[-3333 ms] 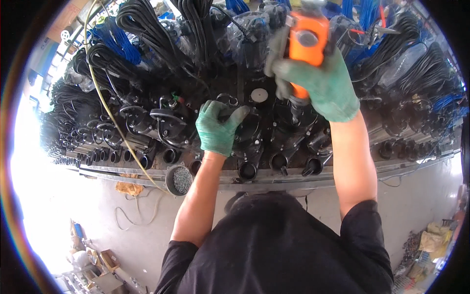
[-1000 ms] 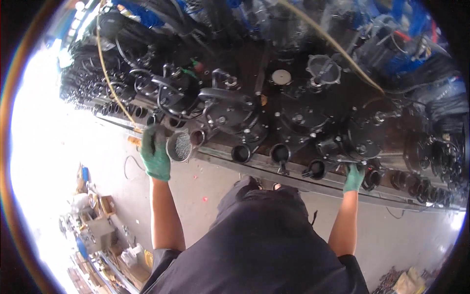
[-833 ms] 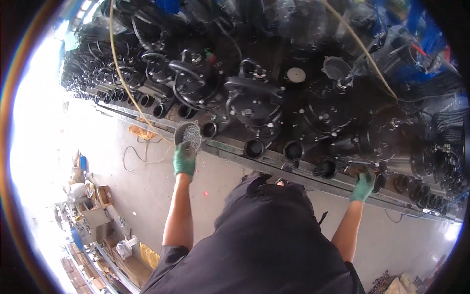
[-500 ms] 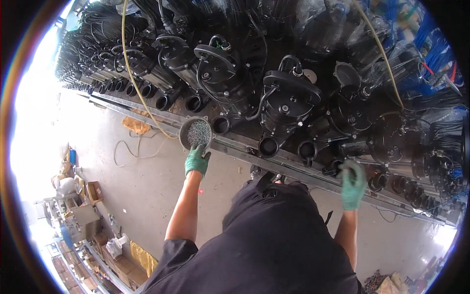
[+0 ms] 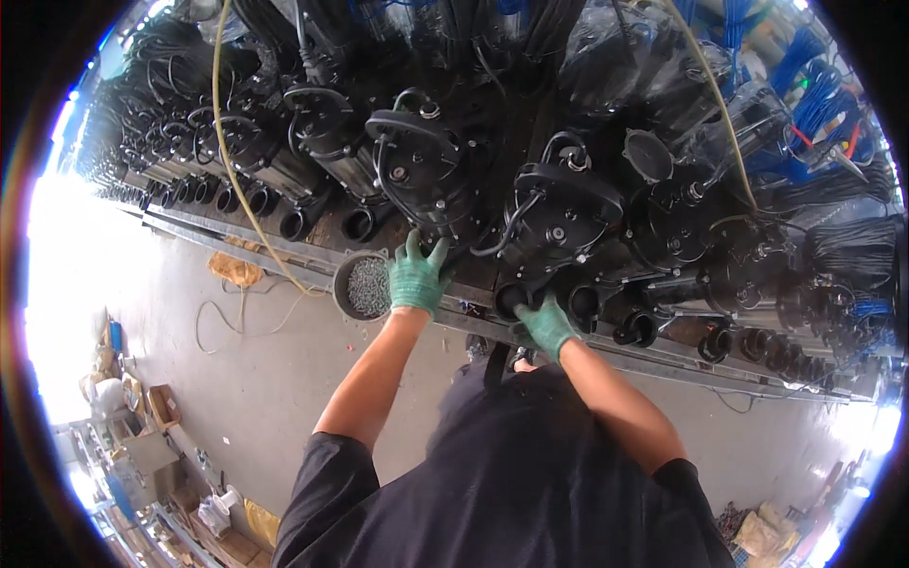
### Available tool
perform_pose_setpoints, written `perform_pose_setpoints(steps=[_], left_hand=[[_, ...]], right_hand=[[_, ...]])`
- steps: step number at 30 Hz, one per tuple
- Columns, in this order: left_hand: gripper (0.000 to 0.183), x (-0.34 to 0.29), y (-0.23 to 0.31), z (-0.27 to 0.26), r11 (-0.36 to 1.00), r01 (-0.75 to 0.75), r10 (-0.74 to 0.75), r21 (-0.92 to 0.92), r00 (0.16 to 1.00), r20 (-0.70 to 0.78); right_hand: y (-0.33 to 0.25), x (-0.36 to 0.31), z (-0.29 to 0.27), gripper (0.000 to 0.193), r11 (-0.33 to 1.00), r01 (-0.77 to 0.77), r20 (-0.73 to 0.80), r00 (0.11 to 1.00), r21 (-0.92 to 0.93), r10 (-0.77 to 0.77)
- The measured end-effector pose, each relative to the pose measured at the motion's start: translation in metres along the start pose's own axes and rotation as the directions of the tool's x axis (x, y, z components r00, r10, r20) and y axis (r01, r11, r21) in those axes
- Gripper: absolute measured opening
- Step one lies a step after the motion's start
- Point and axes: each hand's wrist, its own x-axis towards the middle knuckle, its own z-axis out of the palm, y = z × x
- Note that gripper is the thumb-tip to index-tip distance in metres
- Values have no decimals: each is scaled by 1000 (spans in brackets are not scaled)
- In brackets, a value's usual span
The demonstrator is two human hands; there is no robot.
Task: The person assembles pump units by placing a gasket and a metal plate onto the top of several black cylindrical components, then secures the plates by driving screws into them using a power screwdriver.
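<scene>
1 long bench point(image 5: 644, 360) is shown crossing the view, its metal edge curved above a pale grey floor point(image 5: 312, 364). Many black pumps point(image 5: 254, 144) are ranged along it in a row, with black cables point(image 5: 857, 251) bundled at the right and blue cables point(image 5: 805, 99) heaped at upper right. 2 yellowish hoses point(image 5: 220, 114) are hung across the row, 1 at left and 1 at right. Near the middle, 1 central pump point(image 5: 566, 216) with a curved handle is set upright, its outlet turned toward the wearer. 2 hands, both gloved in green, are brought to the bench edge. By the left hand point(image 5: 417, 276), fingers spread apart, the front of the neighbouring pump point(image 5: 421, 161) is covered. The right hand point(image 5: 546, 327) is placed at the central pump's outlet point(image 5: 512, 299), fingertips by the rim; whether it is clamped there cannot be told. Just left of the left hand, 1 round grey bowl point(image 5: 339, 286) is positioned at the bench edge. Within it, small metal fasteners point(image 5: 367, 286) are piled, too fine to be distinguished singly.
</scene>
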Motion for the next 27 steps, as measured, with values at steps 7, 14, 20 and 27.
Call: perform_pose_setpoints(steps=[7,14,20,27], left_hand=[[70,37,14,12,994,108,-108,27,994,13],[78,58,-13,-11,999,46,-46,-1,992,114],[74,50,-14,-41,986,-67,58,-155,996,-65],[39,-81,-71,-29,969,245,-248,37,954,167]], right_hand=[[28,56,17,24,591,322,295,945,-740,-145],[-21,77,9,28,734,354,92,923,-580,-373],[-48,94,-6,42,994,90,-66,993,-57,-93],[-80,-9,-19,61,849,-109,-33,989,517,147]])
